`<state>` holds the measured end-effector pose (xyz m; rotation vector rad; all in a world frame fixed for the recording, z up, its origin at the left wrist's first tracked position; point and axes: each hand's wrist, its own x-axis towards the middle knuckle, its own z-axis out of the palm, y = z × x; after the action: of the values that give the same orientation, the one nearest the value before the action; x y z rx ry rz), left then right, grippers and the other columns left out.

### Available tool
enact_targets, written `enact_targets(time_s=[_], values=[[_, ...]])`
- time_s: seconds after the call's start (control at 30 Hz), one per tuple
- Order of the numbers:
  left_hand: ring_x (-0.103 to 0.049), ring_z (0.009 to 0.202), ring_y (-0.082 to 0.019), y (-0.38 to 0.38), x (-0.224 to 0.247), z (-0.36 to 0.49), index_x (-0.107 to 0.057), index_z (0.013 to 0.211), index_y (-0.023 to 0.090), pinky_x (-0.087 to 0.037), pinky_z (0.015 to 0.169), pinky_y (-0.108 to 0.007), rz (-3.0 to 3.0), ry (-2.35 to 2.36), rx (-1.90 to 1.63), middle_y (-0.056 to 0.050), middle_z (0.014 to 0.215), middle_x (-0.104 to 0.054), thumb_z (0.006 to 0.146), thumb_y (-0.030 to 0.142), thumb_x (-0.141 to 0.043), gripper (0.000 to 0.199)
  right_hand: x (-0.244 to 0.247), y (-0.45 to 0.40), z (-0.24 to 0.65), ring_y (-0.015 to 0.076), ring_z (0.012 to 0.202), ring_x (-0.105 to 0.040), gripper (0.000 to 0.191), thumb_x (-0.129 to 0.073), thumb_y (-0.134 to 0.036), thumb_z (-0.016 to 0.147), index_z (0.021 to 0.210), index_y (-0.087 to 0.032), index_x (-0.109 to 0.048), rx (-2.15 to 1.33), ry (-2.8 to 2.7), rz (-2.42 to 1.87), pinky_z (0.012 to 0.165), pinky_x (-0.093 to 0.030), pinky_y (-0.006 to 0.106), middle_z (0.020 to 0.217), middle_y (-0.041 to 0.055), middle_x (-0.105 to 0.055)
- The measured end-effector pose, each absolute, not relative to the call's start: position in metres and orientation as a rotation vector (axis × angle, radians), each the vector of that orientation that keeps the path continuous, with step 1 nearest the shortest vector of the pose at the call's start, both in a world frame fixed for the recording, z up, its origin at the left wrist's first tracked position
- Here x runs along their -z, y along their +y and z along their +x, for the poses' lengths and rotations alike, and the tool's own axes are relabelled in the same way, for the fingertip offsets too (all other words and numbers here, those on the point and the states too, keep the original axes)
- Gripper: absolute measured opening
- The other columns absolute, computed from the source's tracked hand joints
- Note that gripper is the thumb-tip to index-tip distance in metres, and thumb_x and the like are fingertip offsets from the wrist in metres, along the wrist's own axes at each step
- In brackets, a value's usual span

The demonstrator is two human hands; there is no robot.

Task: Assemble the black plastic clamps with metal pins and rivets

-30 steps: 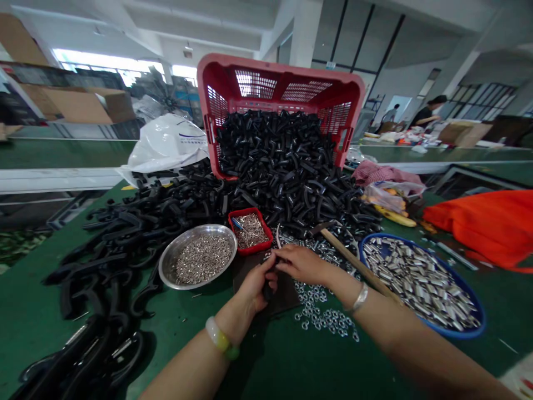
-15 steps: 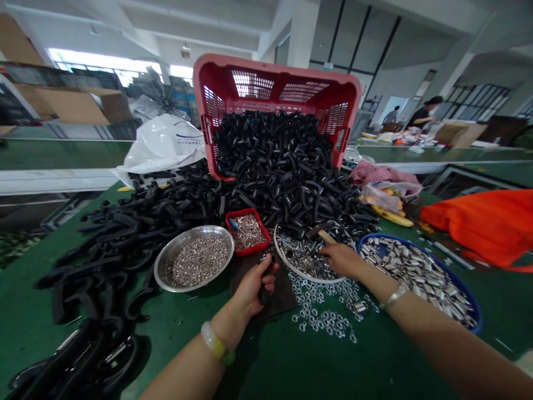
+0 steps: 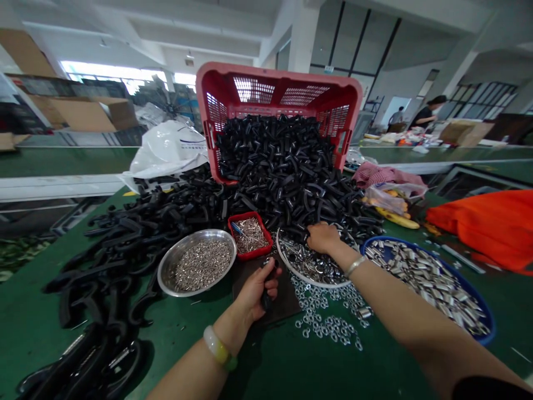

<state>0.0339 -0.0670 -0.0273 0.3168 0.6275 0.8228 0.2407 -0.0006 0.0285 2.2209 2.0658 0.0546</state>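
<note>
The left hand [image 3: 253, 291] wrapped a small black plastic part [image 3: 266, 297], light and stiff, best held mid-body; the right hand [image 3: 322, 238] curled above a white-rimmed plate [image 3: 310, 286], pinch unclear.

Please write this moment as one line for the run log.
Left hand: grips small black part | Right hand: at far rim of white-rimmed round tray holding silver metal pieces

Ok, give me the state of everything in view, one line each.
Left hand: shut on a black plastic piece.
Right hand: palm down, curled at the plate's rim.
White plate: heaped with metal parts.
Red crate: tipped, black pieces spilling out.
Steel bowl: full of small metal parts.
Blue tray: full of metal sleeves.
Steel nuts: scattered loose.
</note>
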Motion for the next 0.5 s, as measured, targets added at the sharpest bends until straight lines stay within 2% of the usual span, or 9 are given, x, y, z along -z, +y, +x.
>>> enact_targets(time_s=[0.1,0.3,0.4,0.5], values=[[-0.031,0.037,0.004,-0.067,0.027,0.033,-0.05,0.081,0.014,-0.023,0.032,-0.007,0.328,0.623,-0.823,0.003,0.069,-0.053,0.072,0.032,-0.065,0.025,-0.028,0.017,0.257,0.0309,0.095,-0.056,0.031,-0.05,-0.026,0.072,0.095,-0.012,-0.066,0.024,1.924,2.283,0.076,-0.043,0.041,0.1,0.0193,-0.063],[-0.032,0.037,0.004,-0.068,0.026,0.032,-0.05,0.081,0.014,-0.023,0.033,-0.007,0.348,0.602,-0.814,0.003,0.069,-0.053,0.071,0.033,-0.066,0.026,-0.036,0.018,0.317,0.0203,0.093,-0.059,0.033,-0.038,-0.025,0.08,0.098,-0.017,-0.064,0.192,1.871,2.334,0.073,-0.044,0.026,0.103,0.0108,-0.063],[-0.032,0.038,0.004,-0.067,0.028,0.033,-0.05,0.081,0.014,-0.023,0.033,-0.007,0.355,0.607,-0.803,0.003,0.07,-0.053,0.071,0.033,-0.065,0.026,-0.037,0.011,0.337,0.0156,0.073,-0.063,0.032,-0.038,-0.029,0.081,0.093,-0.018,-0.065,0.332,1.862,2.316,0.06,-0.046,0.023,0.089,0.007,-0.067],[-0.032,0.038,0.003,-0.066,0.03,0.033,-0.05,0.082,0.014,-0.023,0.033,-0.007,0.368,0.603,-0.802,0.002,0.07,-0.053,0.072,0.033,-0.065,0.026,-0.035,0.011,0.34,0.0117,0.057,-0.06,0.033,-0.042,-0.037,0.08,0.1,-0.02,-0.063,0.409,1.832,2.331,0.05,-0.045,0.021,0.08,0.004,-0.067]])
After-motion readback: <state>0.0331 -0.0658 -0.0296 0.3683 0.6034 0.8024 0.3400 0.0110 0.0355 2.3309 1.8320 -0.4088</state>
